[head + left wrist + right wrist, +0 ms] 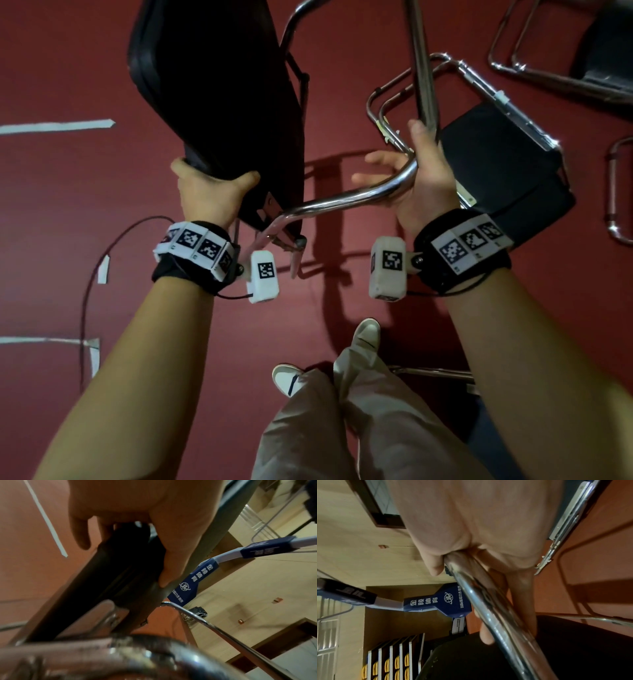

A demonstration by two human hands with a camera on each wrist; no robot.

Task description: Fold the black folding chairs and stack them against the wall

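I hold a black folding chair off the red floor in front of me. My left hand (212,192) grips the near edge of its black padded cushion (212,85), thumb on one face and fingers on the other. In the left wrist view the left hand (154,513) clamps that cushion (120,568) just above the hinge bracket. My right hand (421,178) holds the bend of the chrome tube frame (342,198). The right wrist view shows the right hand (488,527) with thumb and fingers on opposite sides of the tube (496,615).
A folded chair (496,161) lies on the floor just beyond my right hand, another (596,61) at the top right, and a chrome loop (616,192) at the right edge. A cable (89,274) and white tape strips (54,126) cross the floor at left. My feet (366,334) are below.
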